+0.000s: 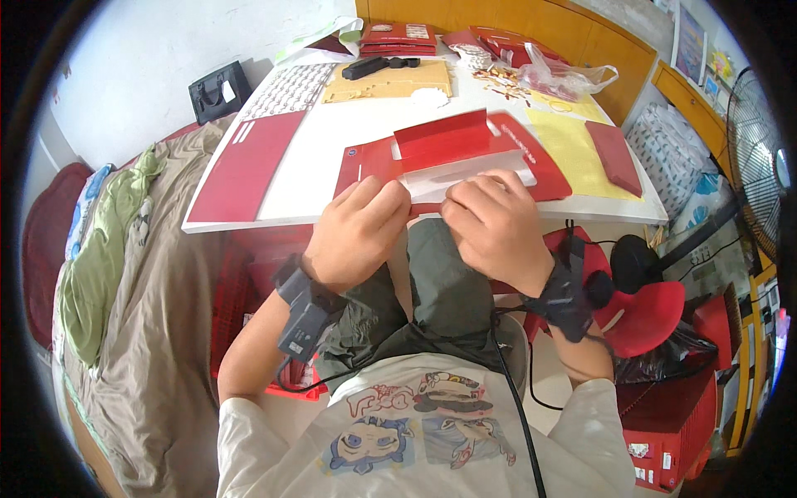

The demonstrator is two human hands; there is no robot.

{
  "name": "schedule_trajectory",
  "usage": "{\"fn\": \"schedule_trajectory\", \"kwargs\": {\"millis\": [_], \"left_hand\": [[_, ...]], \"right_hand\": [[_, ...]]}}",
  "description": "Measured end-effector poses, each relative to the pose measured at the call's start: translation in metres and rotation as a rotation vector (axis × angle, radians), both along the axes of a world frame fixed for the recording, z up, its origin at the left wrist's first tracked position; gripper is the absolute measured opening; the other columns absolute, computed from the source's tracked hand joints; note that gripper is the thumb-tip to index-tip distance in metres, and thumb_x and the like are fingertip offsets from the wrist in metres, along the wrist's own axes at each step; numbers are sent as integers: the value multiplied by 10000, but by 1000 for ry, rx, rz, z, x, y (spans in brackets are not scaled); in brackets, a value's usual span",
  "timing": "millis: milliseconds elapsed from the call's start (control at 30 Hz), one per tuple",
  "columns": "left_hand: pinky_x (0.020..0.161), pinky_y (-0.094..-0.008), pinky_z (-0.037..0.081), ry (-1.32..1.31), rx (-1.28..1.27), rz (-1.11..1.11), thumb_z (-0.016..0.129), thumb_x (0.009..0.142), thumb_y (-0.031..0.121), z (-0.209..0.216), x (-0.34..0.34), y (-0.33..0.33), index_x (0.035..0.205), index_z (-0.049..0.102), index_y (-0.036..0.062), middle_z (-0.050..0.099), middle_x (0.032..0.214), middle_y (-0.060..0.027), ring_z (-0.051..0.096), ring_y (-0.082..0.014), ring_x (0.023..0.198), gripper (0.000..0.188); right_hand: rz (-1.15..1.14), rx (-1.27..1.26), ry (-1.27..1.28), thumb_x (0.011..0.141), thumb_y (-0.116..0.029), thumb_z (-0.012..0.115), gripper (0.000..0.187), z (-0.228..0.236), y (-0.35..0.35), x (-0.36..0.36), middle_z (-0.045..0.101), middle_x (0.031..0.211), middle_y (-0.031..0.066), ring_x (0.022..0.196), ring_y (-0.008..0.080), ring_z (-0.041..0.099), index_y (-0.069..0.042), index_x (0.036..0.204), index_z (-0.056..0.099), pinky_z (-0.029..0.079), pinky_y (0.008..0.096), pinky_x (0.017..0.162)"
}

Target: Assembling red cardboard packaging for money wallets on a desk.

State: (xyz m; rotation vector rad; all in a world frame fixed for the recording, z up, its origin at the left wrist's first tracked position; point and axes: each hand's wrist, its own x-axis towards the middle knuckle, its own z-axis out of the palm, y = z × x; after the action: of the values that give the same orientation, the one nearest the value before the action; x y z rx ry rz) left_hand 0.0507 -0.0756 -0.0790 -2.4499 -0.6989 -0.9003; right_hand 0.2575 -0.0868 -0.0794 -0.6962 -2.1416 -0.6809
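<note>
A red cardboard box sheet lies near the table's front edge, with a red flap standing up from it and a white strip in front of the flap. My left hand is closed at the sheet's near left part, fingers curled. Just to its right, my right hand is closed in a pinch at the near edge. A narrow red strip of the card shows between the two hands. My fingertips are partly hidden behind my knuckles.
The white table bears a long red card, yellow sheets, a dark red card, a brown board, small brown pieces and a clear plastic bag. A fan stands at right; fabric lies at left.
</note>
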Motion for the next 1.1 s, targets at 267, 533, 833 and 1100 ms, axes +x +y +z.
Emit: {"fn": "schedule_trajectory", "kwargs": {"millis": [267, 533, 833, 1100], "left_hand": [[589, -302, 448, 29, 68, -28, 645, 679, 105, 5, -2, -6, 739, 565, 53, 445, 793, -26, 491, -179, 704, 113], [542, -295, 429, 156, 145, -118, 665, 633, 52, 8, -11, -9, 844, 616, -16, 523, 768, -47, 521, -178, 648, 228], [595, -312, 438, 141, 64, -9, 621, 650, 75, 6, -5, -7, 915, 608, -8, 509, 817, -44, 529, -182, 685, 278], [586, -299, 400, 141, 138, 97, 608, 675, 113, 5, -5, -9, 900, 591, 56, 483, 802, -25, 521, -170, 716, 233]], "right_hand": [[33, -86, -59, 731, -127, 583, 58, -10, 0, -5, 525, 817, 15, 811, 177, 541, -98, 779, 569, 447, 324, 705], [34, 34, -71, 753, -151, 587, 46, -15, 5, -12, 511, 813, -9, 797, 156, 525, -121, 768, 557, 433, 307, 691], [10, 70, -32, 744, -156, 611, 70, -17, 12, -13, 528, 847, -20, 809, 147, 530, -123, 789, 569, 422, 327, 688], [-52, 78, -16, 718, -147, 611, 76, -9, 7, -3, 536, 821, -31, 820, 149, 533, -131, 791, 597, 417, 318, 704]]}}
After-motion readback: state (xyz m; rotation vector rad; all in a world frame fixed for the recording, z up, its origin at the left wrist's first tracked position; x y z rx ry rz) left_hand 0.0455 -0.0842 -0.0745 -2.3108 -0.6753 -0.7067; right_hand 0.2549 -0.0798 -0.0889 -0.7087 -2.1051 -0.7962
